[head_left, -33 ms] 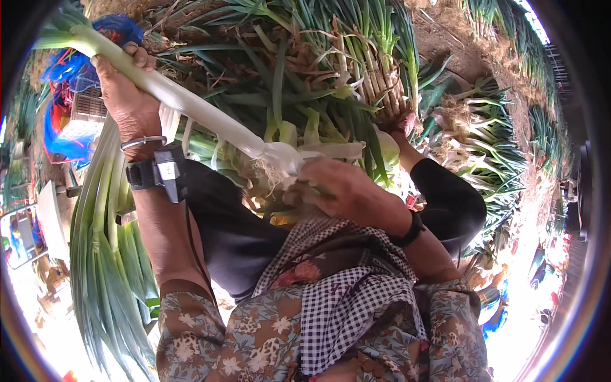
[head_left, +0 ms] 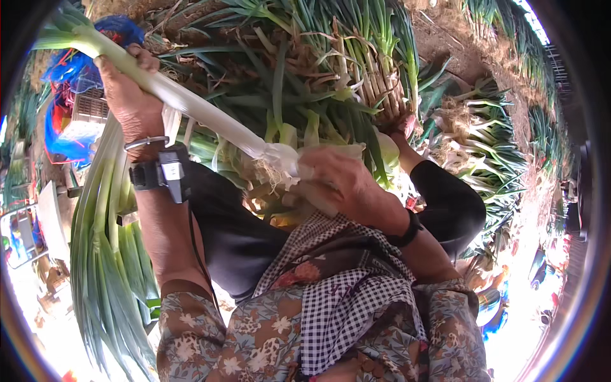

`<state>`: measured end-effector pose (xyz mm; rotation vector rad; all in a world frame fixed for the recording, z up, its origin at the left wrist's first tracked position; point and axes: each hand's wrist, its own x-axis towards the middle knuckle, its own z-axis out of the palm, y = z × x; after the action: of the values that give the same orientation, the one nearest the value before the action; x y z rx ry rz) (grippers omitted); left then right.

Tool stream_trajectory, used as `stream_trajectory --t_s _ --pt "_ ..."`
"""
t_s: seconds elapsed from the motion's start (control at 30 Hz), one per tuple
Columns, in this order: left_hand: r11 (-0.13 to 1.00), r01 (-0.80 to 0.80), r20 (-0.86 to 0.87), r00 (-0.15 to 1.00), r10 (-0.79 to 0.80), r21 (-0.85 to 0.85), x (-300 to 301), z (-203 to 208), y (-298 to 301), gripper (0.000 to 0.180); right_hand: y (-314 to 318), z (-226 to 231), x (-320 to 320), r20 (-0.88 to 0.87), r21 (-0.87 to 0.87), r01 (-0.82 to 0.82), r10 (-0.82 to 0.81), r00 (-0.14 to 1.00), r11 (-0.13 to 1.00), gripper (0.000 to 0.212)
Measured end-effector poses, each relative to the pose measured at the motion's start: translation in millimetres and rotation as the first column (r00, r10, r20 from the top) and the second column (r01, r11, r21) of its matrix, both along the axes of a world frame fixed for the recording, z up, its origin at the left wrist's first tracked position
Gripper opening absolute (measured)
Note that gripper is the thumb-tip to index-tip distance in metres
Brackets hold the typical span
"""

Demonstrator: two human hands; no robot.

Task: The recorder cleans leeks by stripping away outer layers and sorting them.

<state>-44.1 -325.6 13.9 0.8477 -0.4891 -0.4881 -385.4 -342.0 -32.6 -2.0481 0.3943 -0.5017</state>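
A long leek [head_left: 210,118] slants across the upper left, its green top at the far left and its pale root end [head_left: 280,159] near the middle. My left hand [head_left: 132,95] is wrapped round the upper part of its white stalk. At the root end, my right hand [head_left: 350,181] is beside the fine hanging roots with its fingers curled in and blurred. Whatever those fingers pinch is hard to make out. Loose pale outer layers lie behind and below that hand. Several leeks [head_left: 108,235] with long leaves lie at my left side.
Ahead of me is a heap of untrimmed leeks [head_left: 375,63], with dry husks among them. More leeks with roots lie in a row [head_left: 484,140] on the right. A blue net bag [head_left: 70,137] and a crate [head_left: 91,107] are at the left. My bare foot [head_left: 402,124] rests against the heap.
My right hand has shifted slightly right at the leek's root end. My left hand has moved a little to the right and still holds the leek.
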Motion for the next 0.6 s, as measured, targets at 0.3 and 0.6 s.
stream_trajectory --t_s 0.3,0.6 --pt "0.988 0.157 -0.020 0.987 -0.157 -0.009 -28.4 -14.0 -2.8 0.017 8.5 -19.7 24.8 -0.080 -0.249 -0.243 0.231 0.970 0.937 0.016" --pt "0.995 0.097 -0.069 0.993 -0.097 0.008 -9.9 -32.4 -25.5 0.012 36.9 5.3 -70.7 -0.049 -0.282 -0.209 0.204 0.978 0.936 0.012"
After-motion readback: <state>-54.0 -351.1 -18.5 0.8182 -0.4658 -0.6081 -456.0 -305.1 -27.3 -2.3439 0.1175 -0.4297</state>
